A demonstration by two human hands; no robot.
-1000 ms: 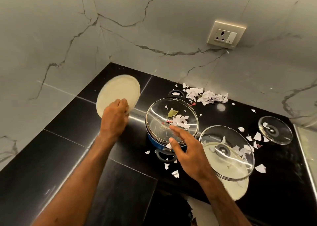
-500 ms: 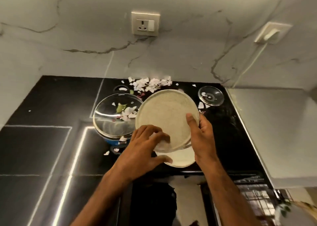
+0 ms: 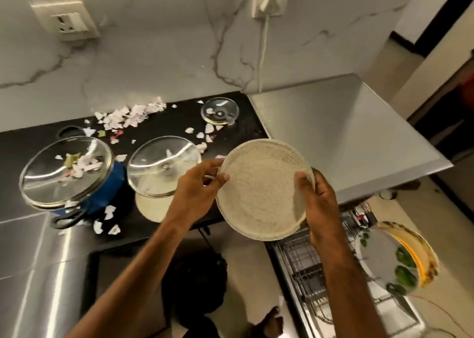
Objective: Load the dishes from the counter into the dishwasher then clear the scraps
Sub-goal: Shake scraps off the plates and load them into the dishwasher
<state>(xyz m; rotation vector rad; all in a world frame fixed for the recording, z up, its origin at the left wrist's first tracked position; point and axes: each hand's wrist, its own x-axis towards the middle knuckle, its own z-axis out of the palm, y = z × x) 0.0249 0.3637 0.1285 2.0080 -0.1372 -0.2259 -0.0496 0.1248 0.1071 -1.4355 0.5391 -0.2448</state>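
Black counter [image 3: 164, 122]; hands grip speckled cream plate [image 3: 264, 191].

Matt speckled ceramic plate [image 3: 264, 191]

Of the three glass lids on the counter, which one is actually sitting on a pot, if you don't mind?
The leftmost large glass lid, littered with scraps, sits on the blue pot. The middle lid rests over a plate, and the small lid lies on the counter.
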